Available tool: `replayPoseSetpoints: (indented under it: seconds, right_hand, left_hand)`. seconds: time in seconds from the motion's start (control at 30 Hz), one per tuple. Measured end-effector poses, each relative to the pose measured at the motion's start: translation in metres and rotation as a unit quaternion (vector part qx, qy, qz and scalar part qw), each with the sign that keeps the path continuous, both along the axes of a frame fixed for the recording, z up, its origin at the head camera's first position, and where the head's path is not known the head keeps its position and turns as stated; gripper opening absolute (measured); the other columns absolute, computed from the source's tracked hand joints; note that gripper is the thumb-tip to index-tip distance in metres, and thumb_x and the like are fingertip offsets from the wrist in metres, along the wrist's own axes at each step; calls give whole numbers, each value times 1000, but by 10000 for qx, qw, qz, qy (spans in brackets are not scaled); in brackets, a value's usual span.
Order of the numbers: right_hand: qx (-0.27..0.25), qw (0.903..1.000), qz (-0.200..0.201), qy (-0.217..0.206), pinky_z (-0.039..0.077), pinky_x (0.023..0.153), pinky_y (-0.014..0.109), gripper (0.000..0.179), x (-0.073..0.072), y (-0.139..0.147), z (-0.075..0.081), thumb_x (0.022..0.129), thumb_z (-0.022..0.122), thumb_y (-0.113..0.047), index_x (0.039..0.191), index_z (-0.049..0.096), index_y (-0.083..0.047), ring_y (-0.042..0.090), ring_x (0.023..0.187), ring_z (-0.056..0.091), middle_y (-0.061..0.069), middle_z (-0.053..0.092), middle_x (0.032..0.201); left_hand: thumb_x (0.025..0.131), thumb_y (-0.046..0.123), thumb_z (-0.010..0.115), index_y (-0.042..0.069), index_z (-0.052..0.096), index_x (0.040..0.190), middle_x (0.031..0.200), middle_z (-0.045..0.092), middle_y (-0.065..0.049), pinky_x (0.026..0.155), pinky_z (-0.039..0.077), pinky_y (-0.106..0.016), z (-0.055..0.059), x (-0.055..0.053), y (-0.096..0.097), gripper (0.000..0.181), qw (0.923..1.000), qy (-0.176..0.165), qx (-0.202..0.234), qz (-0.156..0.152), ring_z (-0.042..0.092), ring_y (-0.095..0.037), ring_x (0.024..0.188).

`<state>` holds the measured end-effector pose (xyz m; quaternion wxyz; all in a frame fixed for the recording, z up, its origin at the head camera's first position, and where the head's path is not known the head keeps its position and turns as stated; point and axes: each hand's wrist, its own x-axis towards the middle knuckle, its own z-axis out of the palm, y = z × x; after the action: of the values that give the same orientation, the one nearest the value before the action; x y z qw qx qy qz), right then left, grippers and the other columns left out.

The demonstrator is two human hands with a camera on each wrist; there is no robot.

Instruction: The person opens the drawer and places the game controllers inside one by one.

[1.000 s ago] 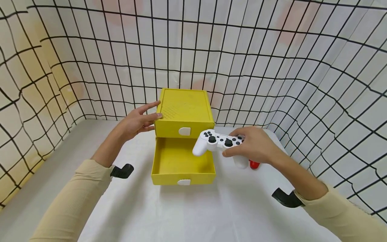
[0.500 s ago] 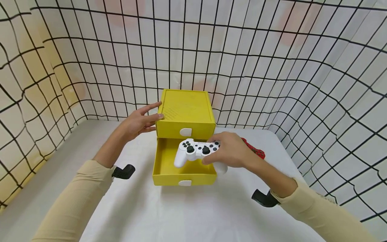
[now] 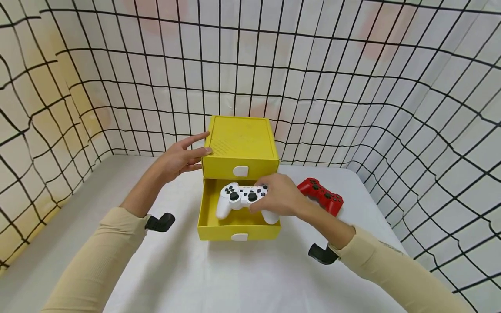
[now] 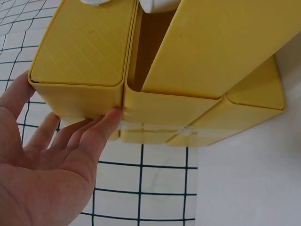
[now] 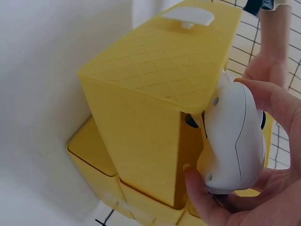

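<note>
A white game controller (image 3: 224,208) is held by its right side in my right hand (image 3: 282,195), over the pulled-out drawer (image 3: 213,233) of a yellow drawer cabinet (image 3: 244,137). In the right wrist view, fingers and thumb curl round the white controller (image 5: 230,141), partly within the drawer walls. Whether it touches the drawer floor is hidden. My left hand (image 3: 176,160) rests its spread fingers against the cabinet's left side. In the left wrist view, the left hand (image 4: 51,174) touches the top section's side with extended fingers, and the pulled-out drawer (image 4: 211,47) sits between two closed ones.
A red game controller (image 3: 325,198) lies on the white table (image 3: 250,278), right of the cabinet. Black wire mesh (image 3: 250,65) with white sheeting behind it encloses the back and both sides.
My right hand has carried the white controller left and slightly down, from the cabinet's right side to over the drawer. The red controller has come into fuller view. The left hand keeps its place.
</note>
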<state>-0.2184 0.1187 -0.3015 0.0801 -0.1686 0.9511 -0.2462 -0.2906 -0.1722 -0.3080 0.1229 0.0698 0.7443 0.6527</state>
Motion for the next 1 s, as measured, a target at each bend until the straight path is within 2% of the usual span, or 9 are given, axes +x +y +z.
replayPoseSetpoints:
  seconds: [0.2,0.57,0.77,1.0]
  right_hand:
    - [31,9999,97,-20,54,63,25,36,-6,-4,-8,72,86,-34,98,75,-12,18,82,60,0,69,89]
    - [131,9996,126,-219,52,65,24,35,-11,-9,-14,74,86,-34,97,73,-12,18,82,60,-1,69,89]
    - [183,9992,256,-263,51,67,24,39,-17,-12,-18,74,85,-35,102,73,-11,18,84,60,1,69,94]
    - [242,9988,223,-362,49,76,26,48,-21,-14,-21,76,87,-35,116,72,-13,20,96,58,2,69,109]
  left_hand:
    - [94,35,74,37,34,158,148,57,-8,105,52,-35,0,1,1,76,10000,-30,-30,1,58,-23,134]
    - [94,36,74,38,33,158,149,56,-7,104,53,-34,-1,0,1,76,10000,-4,-68,-10,58,-23,134]
    - [94,35,74,38,34,158,147,57,-8,102,54,-32,0,1,0,76,10000,4,-23,15,61,-21,130]
    - [95,35,74,39,33,158,147,57,-8,102,54,-32,0,0,2,75,10000,6,-72,12,63,-20,128]
